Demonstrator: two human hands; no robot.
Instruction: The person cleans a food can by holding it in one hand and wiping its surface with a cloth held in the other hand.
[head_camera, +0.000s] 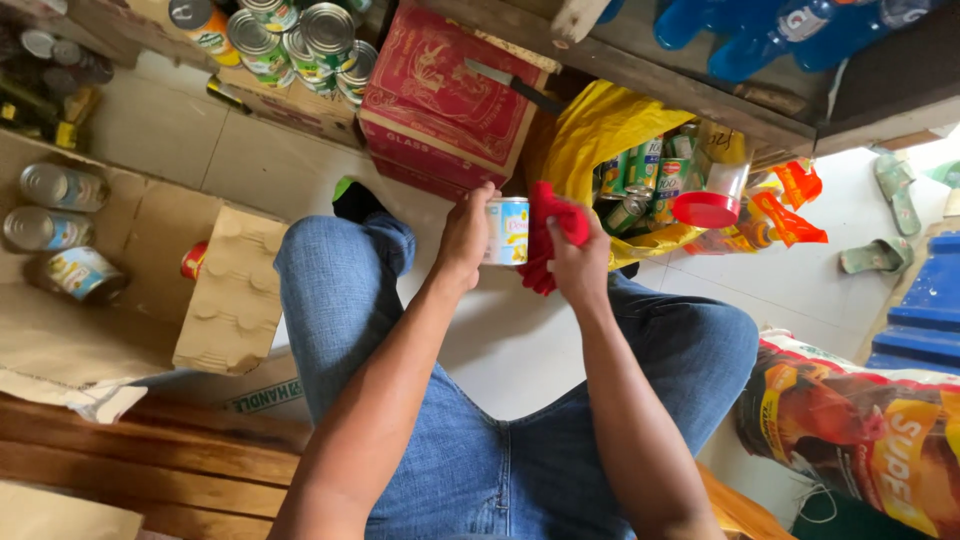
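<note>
My left hand (466, 238) grips a small can (508, 231) with a pale blue and yellow label, held out over my knees. My right hand (580, 262) holds a red cloth (548, 232) pressed against the right side of that can. Both arms reach forward over my blue jeans (480, 440). Just beyond the can sits a yellow plastic bag (590, 130) with several green-labelled cans (645, 180) inside it.
A red cardboard box (440, 95) with a knife (510, 85) on top stands ahead. More cans (300, 40) fill a box at top left, and three lie on flattened cardboard (60, 215) at left. A printed sack (860, 430) lies at right, with sandals (885, 215) beyond.
</note>
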